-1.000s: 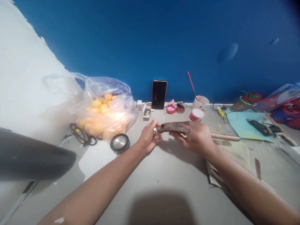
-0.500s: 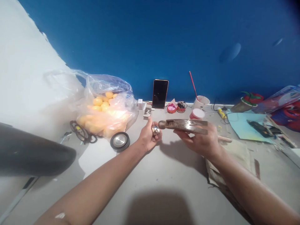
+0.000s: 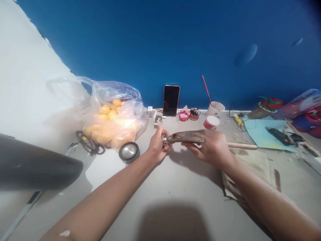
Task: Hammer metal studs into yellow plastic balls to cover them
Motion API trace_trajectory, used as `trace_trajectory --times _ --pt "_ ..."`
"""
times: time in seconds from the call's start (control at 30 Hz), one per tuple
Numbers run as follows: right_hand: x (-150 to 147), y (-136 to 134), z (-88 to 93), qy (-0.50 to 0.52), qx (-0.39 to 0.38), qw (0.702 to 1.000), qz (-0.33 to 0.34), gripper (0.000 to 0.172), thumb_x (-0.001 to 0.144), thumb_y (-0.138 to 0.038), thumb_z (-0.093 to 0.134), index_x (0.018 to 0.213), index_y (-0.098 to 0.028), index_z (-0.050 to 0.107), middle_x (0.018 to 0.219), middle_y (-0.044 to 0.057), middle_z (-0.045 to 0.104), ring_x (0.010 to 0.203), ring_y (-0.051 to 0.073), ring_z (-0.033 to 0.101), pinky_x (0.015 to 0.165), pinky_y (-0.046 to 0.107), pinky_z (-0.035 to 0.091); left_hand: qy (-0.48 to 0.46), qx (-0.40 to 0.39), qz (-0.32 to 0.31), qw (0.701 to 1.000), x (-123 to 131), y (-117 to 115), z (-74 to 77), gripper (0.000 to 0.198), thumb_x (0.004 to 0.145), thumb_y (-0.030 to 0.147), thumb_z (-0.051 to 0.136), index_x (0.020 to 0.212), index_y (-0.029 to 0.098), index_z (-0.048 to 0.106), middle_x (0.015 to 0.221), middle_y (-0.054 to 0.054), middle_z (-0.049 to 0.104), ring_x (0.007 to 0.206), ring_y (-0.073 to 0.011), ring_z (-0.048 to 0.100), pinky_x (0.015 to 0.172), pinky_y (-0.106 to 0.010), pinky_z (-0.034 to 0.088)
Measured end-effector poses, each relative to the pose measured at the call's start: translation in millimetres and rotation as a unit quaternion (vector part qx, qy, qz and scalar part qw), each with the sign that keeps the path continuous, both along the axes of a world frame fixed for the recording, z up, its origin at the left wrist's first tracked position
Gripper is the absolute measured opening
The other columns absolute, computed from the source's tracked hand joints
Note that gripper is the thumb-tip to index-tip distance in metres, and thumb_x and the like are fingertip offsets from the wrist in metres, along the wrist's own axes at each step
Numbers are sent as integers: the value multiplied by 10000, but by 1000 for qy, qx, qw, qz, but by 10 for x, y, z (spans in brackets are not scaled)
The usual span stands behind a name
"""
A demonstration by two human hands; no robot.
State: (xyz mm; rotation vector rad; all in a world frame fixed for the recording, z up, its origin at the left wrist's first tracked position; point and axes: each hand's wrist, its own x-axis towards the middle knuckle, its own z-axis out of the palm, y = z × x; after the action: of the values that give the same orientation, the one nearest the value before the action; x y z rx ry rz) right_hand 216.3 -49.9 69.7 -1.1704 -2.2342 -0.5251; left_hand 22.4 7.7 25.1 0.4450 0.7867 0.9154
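Note:
A small shiny metal ball [image 3: 165,140] is held in the fingers of my left hand [image 3: 157,147], above the table. My right hand [image 3: 217,149] is wrapped round a hammer [image 3: 189,136] near its worn metal head, and the wooden handle sticks out to the right behind the hand. The rounded end of the hammer head is at the ball and seems to touch it. Left of my left hand, a round black-rimmed metal disc [image 3: 129,152] lies on the table.
A plastic bag of yellow-orange fruit [image 3: 112,113] stands at the left. Against the blue wall leans a phone [image 3: 171,100]. Small red containers [image 3: 184,115], a white cup [image 3: 215,108] and a red-sided tub [image 3: 211,122] stand behind the hammer. A beige cloth [image 3: 248,170] lies at the right.
My right hand has moved left with the hammer, bringing its rounded end up to the ball. More of the wooden handle shows. My left hand has barely moved.

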Motion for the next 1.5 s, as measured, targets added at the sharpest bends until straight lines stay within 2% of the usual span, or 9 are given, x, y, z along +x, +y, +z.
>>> trace_trajectory --times 0.17,0.33,0.5,0.67,0.87,0.97,1.13,1.37,1.5 --pt "14 11 17 41 67 996 -28 291 948 -434 654 820 -205 780 601 21 676 513 146 556 531 290 354 90 60 30 994 13 -12 -27 581 909 745 503 717 197 469 484 28 474 326 -82 409 332 -178 180" --pt "20 20 6 21 -8 1000 11 251 975 -388 615 960 -205 787 705 36 732 608 157 625 572 278 416 77 60 26 995 29 -14 -57 600 866 778 539 715 202 462 461 37 457 323 -85 412 331 -180 200" --pt "66 8 28 54 74 995 -36 267 923 -437 691 812 -203 759 641 26 705 572 168 614 565 298 416 98 68 17 993 32 -15 -41 590 875 760 548 745 187 496 567 -28 586 360 -98 483 340 -183 196" --pt "25 5 25 37 -20 999 2 258 963 -397 617 1029 -208 781 766 38 759 616 169 641 573 290 418 86 91 -5 992 24 -40 -13 611 874 794 503 756 194 494 482 40 455 338 -71 376 362 -181 196" --pt "102 41 53 100 14 993 -65 344 929 -478 641 736 -206 723 580 12 644 503 141 538 522 291 369 89 131 4 987 3 -23 -15 607 808 775 631 738 185 504 581 8 545 363 -68 430 370 -181 172" --pt "149 60 85 119 17 989 -84 385 925 -493 631 667 -211 672 517 -3 587 449 127 484 474 294 330 85 121 -4 989 -16 8 -44 608 812 760 641 707 171 534 576 -10 547 378 -83 467 369 -182 157" --pt "108 46 79 103 18 992 -67 316 942 -460 625 794 -207 744 578 8 652 503 143 554 532 291 391 55 86 -35 994 -22 24 -54 496 910 647 601 764 174 565 496 18 484 363 -78 407 377 -171 197" --pt "17 24 -8 63 -13 998 -1 241 942 -401 617 889 -210 755 668 13 724 549 150 611 544 279 407 94 68 1 993 21 5 -25 408 1009 477 489 721 189 479 508 23 478 337 -80 407 350 -175 220" --pt "71 7 44 80 36 996 -29 265 936 -434 647 843 -207 748 682 23 737 572 160 628 574 284 429 93 68 9 993 27 19 -39 416 988 481 519 699 186 472 549 -18 544 358 -87 440 346 -174 225"
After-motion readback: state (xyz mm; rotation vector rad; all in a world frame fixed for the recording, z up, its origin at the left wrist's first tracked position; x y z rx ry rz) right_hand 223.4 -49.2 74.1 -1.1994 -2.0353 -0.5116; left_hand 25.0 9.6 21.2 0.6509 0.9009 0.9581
